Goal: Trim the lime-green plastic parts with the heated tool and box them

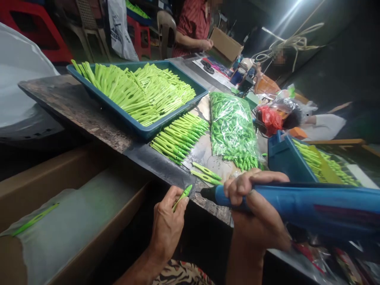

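My left hand (168,223) pinches a slim green plastic piece (186,191) with a darker green tip, between thumb and fingers at the table's near edge. Wrapped in my right hand (258,209) is a blue electric screwdriver (303,204), its black nose (208,194) pointing left towards that piece, with a small gap between them. Just beyond the nose lie a couple of loose light-green pieces (206,173). Farther back is a neat row of similar pieces (179,136), some with darker green ends. A clear plastic bag (231,124) full of small green parts rests beside the row.
A dark blue tray (145,130) heaped with light-green pieces takes up the left of the table. At right stands a blue bin (279,156) of green pieces. An open carton (118,221) lined with plastic sits below left. Another person (192,29) works at the far end.
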A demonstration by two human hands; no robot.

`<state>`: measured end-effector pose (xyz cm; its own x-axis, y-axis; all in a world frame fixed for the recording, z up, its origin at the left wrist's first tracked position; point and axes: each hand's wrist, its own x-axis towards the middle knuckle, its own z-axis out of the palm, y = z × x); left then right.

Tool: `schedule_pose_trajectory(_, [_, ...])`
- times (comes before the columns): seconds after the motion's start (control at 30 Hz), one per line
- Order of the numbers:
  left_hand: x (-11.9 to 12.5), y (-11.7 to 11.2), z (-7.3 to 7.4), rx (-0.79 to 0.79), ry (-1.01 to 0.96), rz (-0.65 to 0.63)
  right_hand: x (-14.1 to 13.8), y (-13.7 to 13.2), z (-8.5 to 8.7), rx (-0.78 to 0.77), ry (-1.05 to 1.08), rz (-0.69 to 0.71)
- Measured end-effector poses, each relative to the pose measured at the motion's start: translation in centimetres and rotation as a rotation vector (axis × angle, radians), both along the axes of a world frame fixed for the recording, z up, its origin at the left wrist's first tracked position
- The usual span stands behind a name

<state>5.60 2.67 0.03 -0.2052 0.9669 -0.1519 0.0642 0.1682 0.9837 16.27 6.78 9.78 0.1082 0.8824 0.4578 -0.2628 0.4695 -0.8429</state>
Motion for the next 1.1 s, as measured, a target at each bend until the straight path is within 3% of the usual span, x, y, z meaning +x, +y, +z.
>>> schedule_pose_trajectory(0.13, [0.3, -0.2, -0.6, 0.087, 0.161, -0.006, 0.2, -0.2, 0.0, 0.004, -0.013, -0.018])
schedule_pose_trajectory(0.5, [0.7, -0.6, -1.0, 0.193, 0.357, -0.011, 0.9, -0.5, -0.1, -0.004, 0.034, -0.011])
schedule_pose_trajectory(0.97, [0.7, -0.5, -1.6, 0.334, 0.402, -0.005, 1.1, -0.4, 0.0, 0.006, 0.041, 0.000])
schedule_pose_trajectory(1.1, [0.7, -0.3, -1.2, 0.225, 0.233, -0.052, 1.3, -0.6, 0.3, -0.009, 0.051, -0.006])
